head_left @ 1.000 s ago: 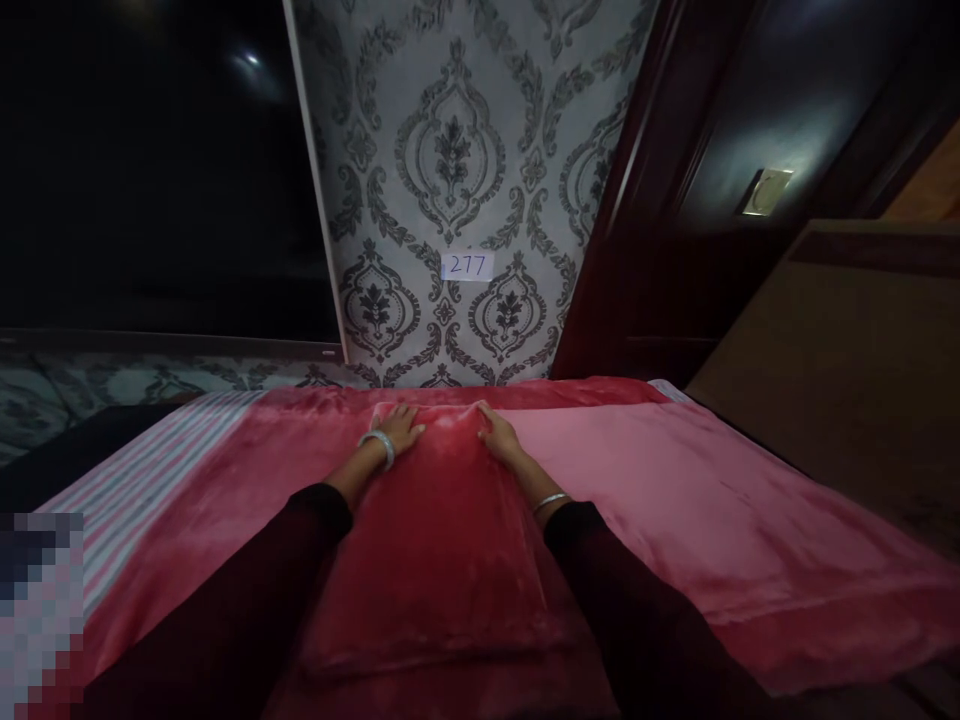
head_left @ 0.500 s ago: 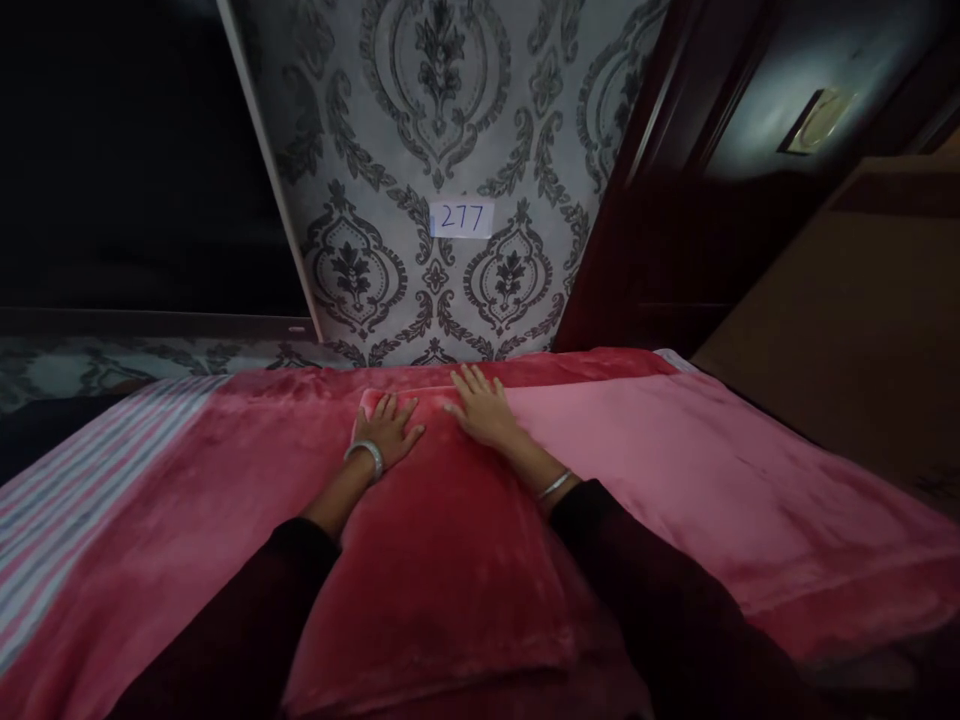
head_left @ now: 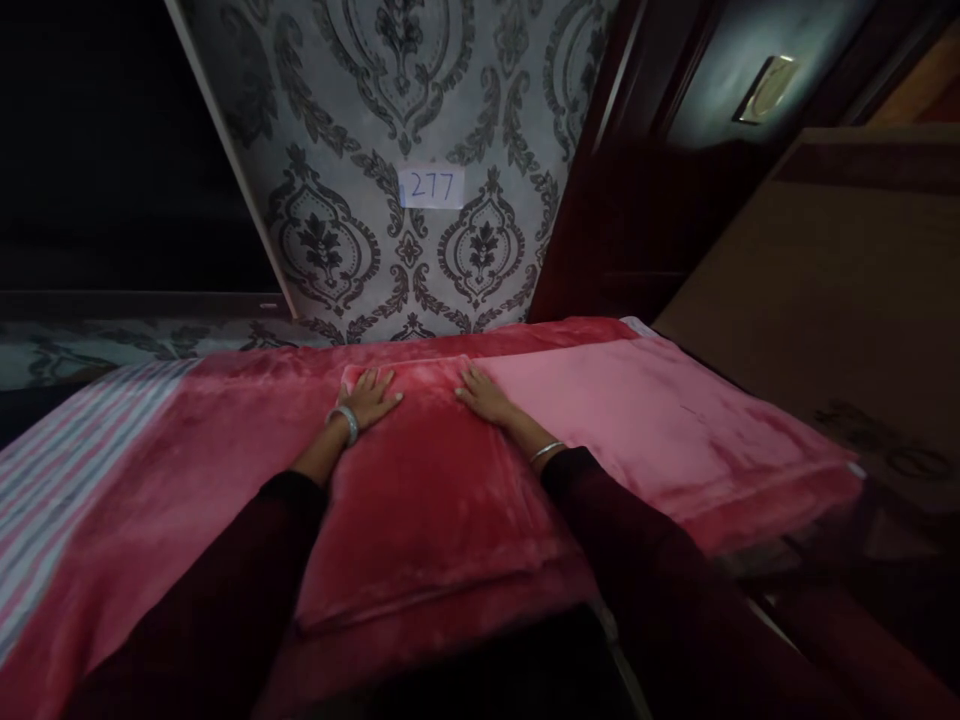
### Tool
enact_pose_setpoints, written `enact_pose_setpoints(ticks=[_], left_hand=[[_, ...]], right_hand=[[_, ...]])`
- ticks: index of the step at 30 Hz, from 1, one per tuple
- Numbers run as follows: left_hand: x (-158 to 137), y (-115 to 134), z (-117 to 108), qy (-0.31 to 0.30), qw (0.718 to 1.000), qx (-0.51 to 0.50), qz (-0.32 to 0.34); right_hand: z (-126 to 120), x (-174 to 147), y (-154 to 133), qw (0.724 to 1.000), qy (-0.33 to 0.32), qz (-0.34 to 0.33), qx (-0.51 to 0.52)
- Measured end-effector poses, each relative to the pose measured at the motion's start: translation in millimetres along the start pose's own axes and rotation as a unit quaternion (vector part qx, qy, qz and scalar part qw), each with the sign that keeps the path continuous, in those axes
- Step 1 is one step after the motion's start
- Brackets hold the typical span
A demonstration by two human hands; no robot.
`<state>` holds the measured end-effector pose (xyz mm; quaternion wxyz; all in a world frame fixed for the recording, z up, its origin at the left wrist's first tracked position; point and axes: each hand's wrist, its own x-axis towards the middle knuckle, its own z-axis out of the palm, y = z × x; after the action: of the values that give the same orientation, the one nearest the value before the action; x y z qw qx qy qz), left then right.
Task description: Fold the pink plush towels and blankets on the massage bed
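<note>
A plush red blanket lies spread over a surface, with a folded part in the middle and a lighter pink side to the right. My left hand rests flat on the far left corner of the folded part, fingers spread. On its far right corner lies my right hand, palm down with the fingers extended. Neither hand grips the cloth. Each wrist wears a silver bangle.
At left, a striped cloth shows beside the blanket. A dark screen stands behind it. The patterned wall carries a paper reading 277. A large cardboard box stands at right, near a dark red door.
My right hand has moved nearer me, from the blanket's far red band to the folded part's corner. The left hand stays on its corner. The camera view has shifted.
</note>
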<state>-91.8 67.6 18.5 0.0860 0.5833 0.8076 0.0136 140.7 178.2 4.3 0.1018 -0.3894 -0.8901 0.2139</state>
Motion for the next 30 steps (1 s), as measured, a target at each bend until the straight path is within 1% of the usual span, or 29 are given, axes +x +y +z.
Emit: enact_pose_setpoints(ticks=[2,4,6,8,10,12,15,17,20,22,26,30], left_hand=[[-7.3,0.6,-6.6,-0.019,1.0,-0.008,0.015],[-24.2,4.0,-9.7,-0.024,0.999,-0.012,0.022],[-51.9,10.3,-8.3,-0.012,0.999,-0.011,0.035],[-87.5,19.3,-3.9,0.0,0.998,-0.009,0.055],[-125.0,29.6,1.4,0.002,0.997,-0.003,0.072],[-158.3,40.1,6.8,0.003,0.997,0.005,0.074],[-192.1,54.3,18.1,0.017,0.997,0.028,0.069],[-203.3,61.7,29.2,0.026,0.996,0.05,0.073],[-208.5,67.7,46.7,0.054,0.993,0.067,0.075],[-208.2,67.9,54.2,0.072,0.992,0.066,0.074],[-206.9,64.8,56.7,0.082,0.99,0.064,0.092],[-207.1,64.1,54.7,0.08,0.989,0.076,0.097]], right_hand=[[-6.3,-29.2,6.5,0.999,0.02,0.032,0.032],[-8.7,-62.1,11.8,0.995,0.04,0.066,0.065],[-6.4,-92.2,13.5,0.991,0.053,0.079,0.093],[-0.4,-115.1,10.4,0.99,0.056,0.08,0.106],[7.1,-129.6,3.8,0.99,0.06,0.084,0.094],[13.1,-137.2,-3.6,0.992,0.074,0.073,0.072],[16.0,-142.0,-8.7,0.993,0.102,0.026,0.045],[14.6,-144.4,-6.4,0.992,0.115,0.018,0.04],[11.5,-150.2,0.4,0.991,0.109,0.067,0.048],[10.0,-156.4,3.4,0.989,0.099,0.092,0.059],[10.7,-174.5,3.2,0.987,0.092,0.11,0.07],[15.7,-194.4,1.7,0.991,0.088,0.089,0.058]])
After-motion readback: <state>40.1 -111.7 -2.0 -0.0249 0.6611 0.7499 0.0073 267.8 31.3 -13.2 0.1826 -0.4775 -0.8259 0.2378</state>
